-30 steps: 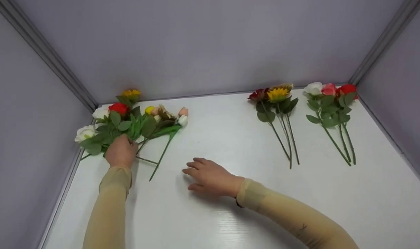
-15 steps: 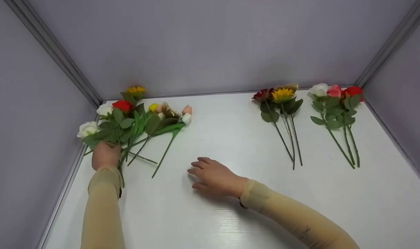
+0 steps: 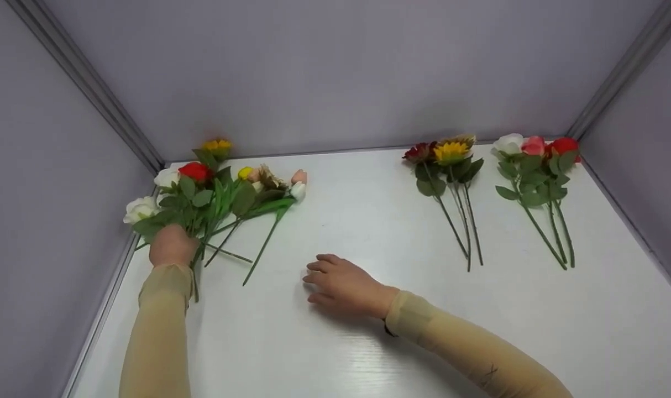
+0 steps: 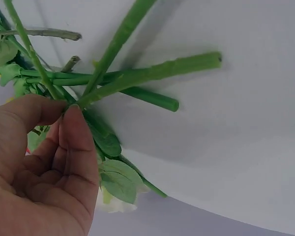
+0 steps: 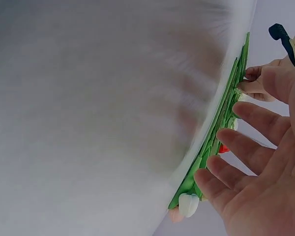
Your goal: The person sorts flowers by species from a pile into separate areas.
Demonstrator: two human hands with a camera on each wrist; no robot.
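Observation:
My left hand (image 3: 172, 246) is at the left-hand pile of artificial flowers, below a white rose (image 3: 141, 210) and a red rose (image 3: 196, 172). In the left wrist view its thumb and forefinger pinch a thick green flower stem (image 4: 157, 71) among other crossing stems; which bloom this stem bears is hidden. My right hand (image 3: 346, 287) hovers low over the middle of the white table (image 3: 291, 342), fingers spread and holding nothing. A white tulip (image 3: 298, 191) lies at the pile's right side, its green stem slanting down towards the front.
Two separate bunches lie at the back right: a sunflower (image 3: 451, 152) with a dark red flower (image 3: 420, 152), and a white rose (image 3: 508, 144) beside pink and red ones. Grey panels (image 3: 324, 77) wall the table in. A sunflower (image 3: 216, 147) tops the left pile.
My left hand has shifted left and slightly nearer within the pile, uncovering stems to its right. The right hand has barely moved. The view has shifted slightly.

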